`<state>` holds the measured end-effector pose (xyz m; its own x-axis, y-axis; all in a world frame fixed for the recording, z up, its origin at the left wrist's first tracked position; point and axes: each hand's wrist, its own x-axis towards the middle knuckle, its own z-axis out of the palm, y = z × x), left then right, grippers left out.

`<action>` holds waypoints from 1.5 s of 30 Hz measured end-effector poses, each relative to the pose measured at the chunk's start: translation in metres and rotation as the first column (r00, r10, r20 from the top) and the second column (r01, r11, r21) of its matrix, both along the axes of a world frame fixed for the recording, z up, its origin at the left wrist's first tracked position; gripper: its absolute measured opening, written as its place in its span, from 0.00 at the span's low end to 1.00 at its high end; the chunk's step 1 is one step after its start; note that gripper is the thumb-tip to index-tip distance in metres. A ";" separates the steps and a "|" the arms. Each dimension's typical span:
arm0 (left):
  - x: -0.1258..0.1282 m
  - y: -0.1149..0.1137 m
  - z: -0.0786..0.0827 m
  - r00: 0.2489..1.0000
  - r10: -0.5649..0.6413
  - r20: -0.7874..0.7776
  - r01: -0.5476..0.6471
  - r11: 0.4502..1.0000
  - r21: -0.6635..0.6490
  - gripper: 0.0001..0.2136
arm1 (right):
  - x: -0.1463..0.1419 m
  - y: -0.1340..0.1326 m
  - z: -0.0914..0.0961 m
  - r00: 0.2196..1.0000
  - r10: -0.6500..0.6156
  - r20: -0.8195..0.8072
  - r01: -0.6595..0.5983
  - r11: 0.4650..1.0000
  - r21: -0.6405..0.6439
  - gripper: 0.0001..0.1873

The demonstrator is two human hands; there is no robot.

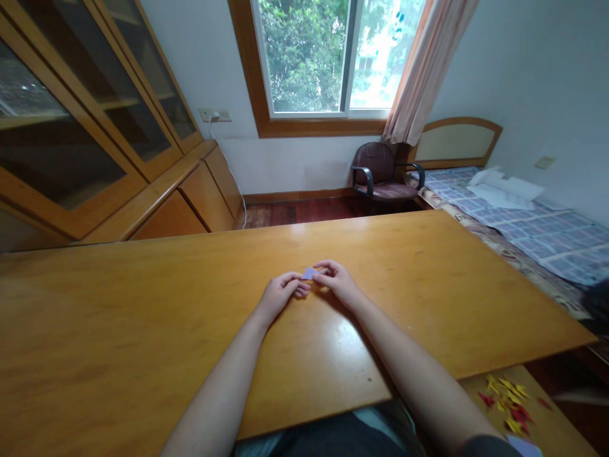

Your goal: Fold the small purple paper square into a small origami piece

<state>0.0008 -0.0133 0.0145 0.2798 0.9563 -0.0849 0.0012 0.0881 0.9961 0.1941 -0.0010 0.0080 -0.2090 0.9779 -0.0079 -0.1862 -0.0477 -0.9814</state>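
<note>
Between my two hands, just above the wooden table (143, 317), is a small folded piece of purple paper (309, 273) with a triangular outline. My left hand (284, 289) pinches its left corner between thumb and fingers. On the other side my right hand (337, 279) grips the right part of the paper, thumb in front and fingers behind. Parts of the paper are covered by the right fingertips.
Yellow and red folded paper pieces (509, 397) lie on a lower surface at bottom right, beside some purple paper (523, 446). Beyond the table stand a maroon armchair (378, 171) and a bed (537, 222). A glass-door cabinet (95, 108) lines the left.
</note>
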 end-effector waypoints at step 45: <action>0.001 -0.001 0.004 0.997 0.053 -0.049 -0.051 0.997 0.056 0.16 | -0.001 -0.002 -0.004 0.993 0.091 0.078 -0.095 0.994 0.057 0.18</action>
